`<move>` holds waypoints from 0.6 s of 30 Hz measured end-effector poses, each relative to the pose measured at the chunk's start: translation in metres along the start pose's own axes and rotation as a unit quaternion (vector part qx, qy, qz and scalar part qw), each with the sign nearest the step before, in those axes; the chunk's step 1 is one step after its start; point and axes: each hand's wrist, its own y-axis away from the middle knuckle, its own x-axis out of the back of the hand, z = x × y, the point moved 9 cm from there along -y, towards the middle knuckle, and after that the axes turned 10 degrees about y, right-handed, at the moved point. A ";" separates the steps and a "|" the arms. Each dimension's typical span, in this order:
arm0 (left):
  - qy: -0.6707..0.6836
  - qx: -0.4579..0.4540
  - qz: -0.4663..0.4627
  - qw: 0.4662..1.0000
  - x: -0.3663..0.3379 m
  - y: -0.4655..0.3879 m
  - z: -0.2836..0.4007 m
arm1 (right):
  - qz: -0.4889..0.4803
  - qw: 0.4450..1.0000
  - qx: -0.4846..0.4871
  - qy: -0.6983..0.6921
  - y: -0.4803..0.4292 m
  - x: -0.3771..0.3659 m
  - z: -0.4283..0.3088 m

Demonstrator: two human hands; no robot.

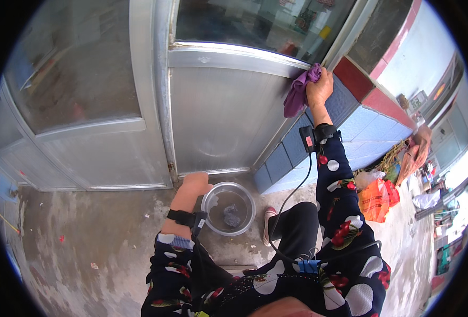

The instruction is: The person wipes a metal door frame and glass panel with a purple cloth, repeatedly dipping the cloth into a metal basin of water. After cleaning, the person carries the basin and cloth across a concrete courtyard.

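Observation:
My right hand [320, 89] grips a bunched purple cloth [296, 97]. It presses the cloth against the right end of the metal door's middle rail [234, 61], beside the tiled wall corner. Part of the cloth hangs down over the grey lower door panel [230, 115]. Low down, near the foot of the door, is my left hand [196, 184], bent at the wrist with its fingers mostly hidden. Just right of it a round metal basin [251, 208] stands on the floor. In the basin lies a grey, crumpled clump [231, 216], possibly a scouring pad, in what looks like cloudy water.
A second metal-framed glass door leaf [99, 158] is at the left. Blue tiles with a red ledge [354, 79] jut out at the right. Orange plastic bags [374, 200] rest against that wall. A cable [293, 194] runs from my right wrist strap toward my waist.

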 end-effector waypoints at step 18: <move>0.004 0.056 -0.080 0.995 -0.014 -0.003 -0.001 | -0.130 0.929 0.301 -0.172 -0.005 -0.004 -0.170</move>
